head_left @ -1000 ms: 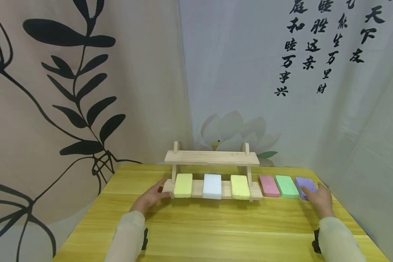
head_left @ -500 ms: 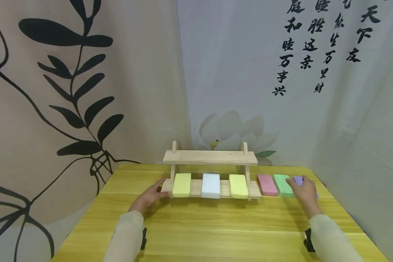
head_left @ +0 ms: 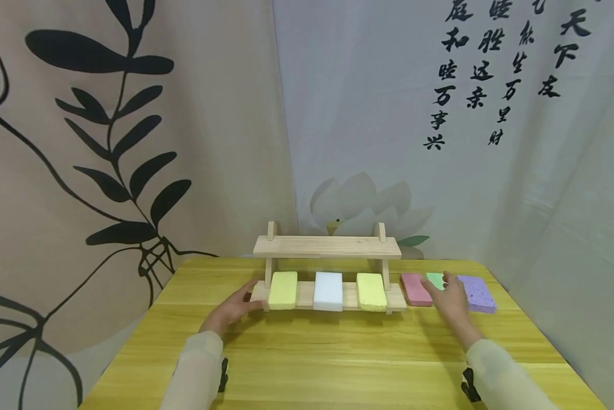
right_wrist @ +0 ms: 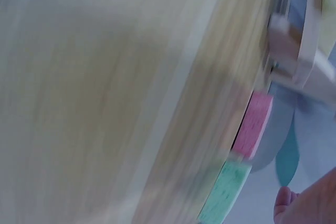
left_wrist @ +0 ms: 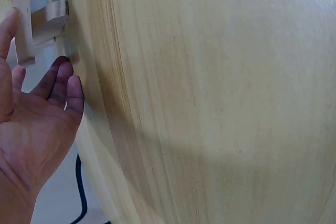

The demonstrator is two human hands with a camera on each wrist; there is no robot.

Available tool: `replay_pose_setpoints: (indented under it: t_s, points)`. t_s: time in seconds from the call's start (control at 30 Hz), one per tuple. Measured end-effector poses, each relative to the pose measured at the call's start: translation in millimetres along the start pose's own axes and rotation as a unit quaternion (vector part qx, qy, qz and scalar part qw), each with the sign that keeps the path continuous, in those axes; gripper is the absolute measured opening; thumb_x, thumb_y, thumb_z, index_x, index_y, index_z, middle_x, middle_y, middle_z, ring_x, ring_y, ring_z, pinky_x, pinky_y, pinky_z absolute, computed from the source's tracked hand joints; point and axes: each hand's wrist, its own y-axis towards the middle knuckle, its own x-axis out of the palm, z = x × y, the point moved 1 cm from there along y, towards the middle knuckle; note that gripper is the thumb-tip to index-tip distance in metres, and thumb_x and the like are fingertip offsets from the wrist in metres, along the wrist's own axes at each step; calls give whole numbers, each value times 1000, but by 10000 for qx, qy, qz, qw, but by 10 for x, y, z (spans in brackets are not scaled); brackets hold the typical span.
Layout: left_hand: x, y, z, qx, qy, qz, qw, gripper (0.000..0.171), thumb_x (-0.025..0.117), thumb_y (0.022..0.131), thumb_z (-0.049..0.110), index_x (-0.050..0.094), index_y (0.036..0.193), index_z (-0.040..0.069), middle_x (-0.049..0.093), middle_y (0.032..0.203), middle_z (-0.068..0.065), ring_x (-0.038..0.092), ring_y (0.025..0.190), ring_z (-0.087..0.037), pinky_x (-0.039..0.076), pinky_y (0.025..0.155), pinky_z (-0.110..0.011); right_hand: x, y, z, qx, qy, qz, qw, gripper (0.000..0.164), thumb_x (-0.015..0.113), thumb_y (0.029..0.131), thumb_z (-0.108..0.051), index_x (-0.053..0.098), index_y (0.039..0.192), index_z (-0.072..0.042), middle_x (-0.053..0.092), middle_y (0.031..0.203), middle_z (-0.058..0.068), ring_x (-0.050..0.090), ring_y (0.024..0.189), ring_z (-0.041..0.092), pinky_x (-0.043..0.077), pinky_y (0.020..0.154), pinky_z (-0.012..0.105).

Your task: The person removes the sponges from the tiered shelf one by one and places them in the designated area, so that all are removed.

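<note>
Flanking wooden rack [head_left: 327,247] of oblong blocks [head_left: 328,291]: hands [head_left: 230,310] [head_left: 451,302]

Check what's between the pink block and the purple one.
The green block, partly hidden by the right hand, lies between the pink block and the purple block. The head view shows it.

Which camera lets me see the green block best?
The right wrist view, because no hand covers the green block there. In the head view, the right hand hides much of it; the left wrist view doesn't show it at all.
</note>
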Motion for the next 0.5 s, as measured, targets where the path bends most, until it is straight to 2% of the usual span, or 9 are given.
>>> replay_pose_setpoints:
  t_s: [0.23, 0.33, 0.5]
  points:
    - [-8, 19, -37, 79, 88, -120, 9999, 90, 68, 93, 43, 15, 160, 11, 41, 142, -33, 43, 128, -49, 37, 102, -64, 210, -125, -191, -72, 293, -72, 9995, 87, 61, 98, -40, 18, 152, 12, 31, 148, 34, 34, 135, 49, 36, 106, 58]
    - [-7, 11, -30, 82, 128, -143, 9998, 92, 67, 93, 47, 15, 160, 11, 40, 142, -33, 43, 128, -49, 37, 101, -64, 293, -196, -273, -135, 409, -99, 9990, 92, 63, 96, -45, 18, 153, 11, 32, 147, 32, 35, 134, 46, 36, 106, 57]
    - [2, -14, 14, -6, 131, -103, 9999, 89, 67, 94, 42, 14, 159, 10, 39, 143, -32, 42, 129, -49, 38, 101, -64, 424, -295, -373, -308, 295, -54, 9991, 95, 65, 93, -52, 23, 151, 11, 37, 143, 32, 39, 130, 45, 38, 103, 57]
